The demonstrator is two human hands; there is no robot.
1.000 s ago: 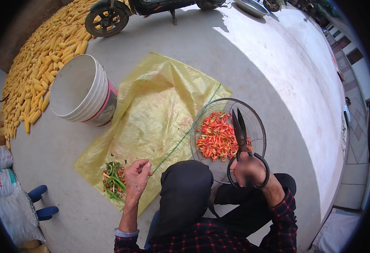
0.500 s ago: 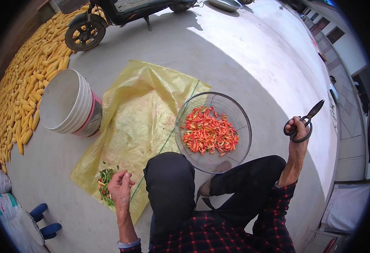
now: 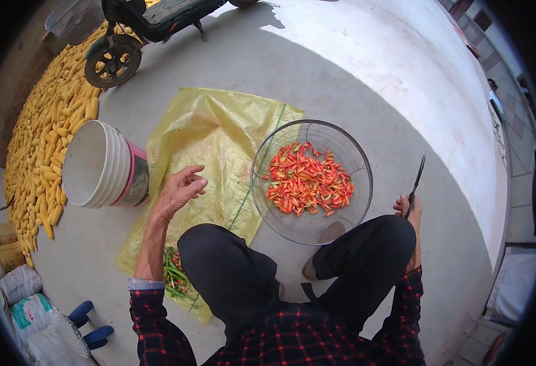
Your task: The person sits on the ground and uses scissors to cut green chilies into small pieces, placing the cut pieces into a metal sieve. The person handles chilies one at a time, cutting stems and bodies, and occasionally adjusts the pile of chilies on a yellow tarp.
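My left hand [image 3: 179, 190] reaches over a yellow woven plastic sheet [image 3: 219, 119], its fingers stretched forward and apart with nothing visible in them. Beside my right knee, my right hand [image 3: 413, 210] grips black-handled scissors [image 3: 419, 177], seen edge-on with the blades pointing up and away; part of that hand is hidden. Between the two lies a round wire basket [image 3: 365, 160] holding many red and orange chili peppers [image 3: 307, 183]. A small heap of green stems and peppers [image 3: 175, 274] lies on the sheet's near end, partly behind my left forearm and knee.
A white bucket [image 3: 91, 165] stands left of the sheet. Corn cobs [image 3: 48, 152] are piled along the left, with a parked scooter [image 3: 158, 24] at the far left. Stuffed bags [image 3: 36, 317] and a blue-legged stool [image 3: 91, 332] sit at the near left.
My left hand has moved forward from beside the green heap to over the sheet, its fingers spreading. My right hand has come lower and closer to my knee, turning the scissors edge-on.
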